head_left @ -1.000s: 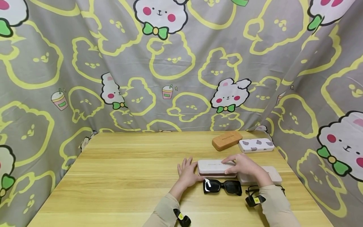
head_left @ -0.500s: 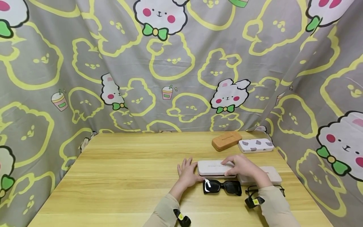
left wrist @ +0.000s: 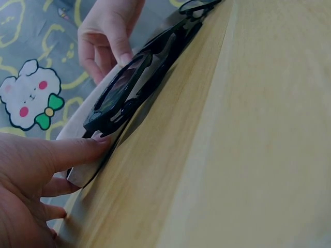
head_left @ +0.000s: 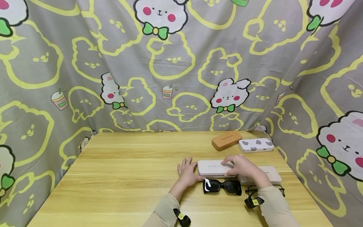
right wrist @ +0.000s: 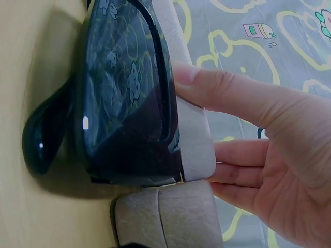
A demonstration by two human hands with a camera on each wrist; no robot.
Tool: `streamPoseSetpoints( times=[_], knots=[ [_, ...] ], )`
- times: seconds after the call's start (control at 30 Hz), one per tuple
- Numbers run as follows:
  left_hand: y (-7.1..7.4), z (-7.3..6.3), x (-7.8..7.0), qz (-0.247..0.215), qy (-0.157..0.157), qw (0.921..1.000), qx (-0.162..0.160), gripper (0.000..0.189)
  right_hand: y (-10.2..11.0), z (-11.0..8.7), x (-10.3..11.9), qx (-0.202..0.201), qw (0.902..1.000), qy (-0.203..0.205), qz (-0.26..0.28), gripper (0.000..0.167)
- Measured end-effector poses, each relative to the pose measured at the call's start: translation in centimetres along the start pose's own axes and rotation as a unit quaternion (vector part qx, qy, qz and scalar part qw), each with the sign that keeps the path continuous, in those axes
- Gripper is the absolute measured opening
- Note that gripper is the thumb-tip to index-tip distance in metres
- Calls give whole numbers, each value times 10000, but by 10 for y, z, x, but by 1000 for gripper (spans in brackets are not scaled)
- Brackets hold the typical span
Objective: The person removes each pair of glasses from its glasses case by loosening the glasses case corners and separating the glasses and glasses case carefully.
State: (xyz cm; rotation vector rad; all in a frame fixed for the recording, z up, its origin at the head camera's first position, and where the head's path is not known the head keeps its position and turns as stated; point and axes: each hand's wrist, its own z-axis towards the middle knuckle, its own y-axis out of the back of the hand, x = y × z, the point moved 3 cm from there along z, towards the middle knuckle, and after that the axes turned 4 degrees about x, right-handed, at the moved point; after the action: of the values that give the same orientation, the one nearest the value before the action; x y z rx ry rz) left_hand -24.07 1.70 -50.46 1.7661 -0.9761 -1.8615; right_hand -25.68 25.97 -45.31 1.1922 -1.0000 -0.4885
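A whitish glasses case point(head_left: 211, 168) lies lengthwise on the table, its lid down with a thin dark seam along the front. My left hand point(head_left: 187, 176) steadies its left end, thumb at the front corner and index finger at the end, the other fingers spread. With thumb in front and fingers behind, my right hand point(head_left: 244, 165) holds the case's right end, as the right wrist view shows. Black sunglasses point(head_left: 222, 187) stand just in front of the case, close to my left thumb point(left wrist: 77, 152). What lies inside the case is hidden.
A second pale case point(head_left: 272, 175) touches or nearly touches the right end, partly behind my right wrist. Thin dark-framed glasses point(head_left: 279, 190) lie before it. Farther back are an orange-brown case point(head_left: 227, 140) and a white patterned case point(head_left: 256, 145). A printed curtain point(head_left: 181, 69) surrounds the table.
The whitish case's lid has come down; the brown gap seen along its front a second ago has narrowed to a thin line. Both hands have stayed nearly in place.
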Motion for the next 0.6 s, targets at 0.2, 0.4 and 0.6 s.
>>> streamPoseSetpoints(
  times=[0.2, 0.4, 0.6],
  knots=[
    [-1, 1, 0, 26, 24, 10000, 7, 78, 0, -1, 3, -24, 10000, 29, -62, 39],
    [0, 0, 0, 17, 34, 10000, 16, 78, 0, -1, 9, -93, 9998, 84, -155, 38],
    [0, 1, 0, -32, -6, 10000, 14, 78, 0, -1, 11, -82, 9998, 88, -181, 38]
  ],
)
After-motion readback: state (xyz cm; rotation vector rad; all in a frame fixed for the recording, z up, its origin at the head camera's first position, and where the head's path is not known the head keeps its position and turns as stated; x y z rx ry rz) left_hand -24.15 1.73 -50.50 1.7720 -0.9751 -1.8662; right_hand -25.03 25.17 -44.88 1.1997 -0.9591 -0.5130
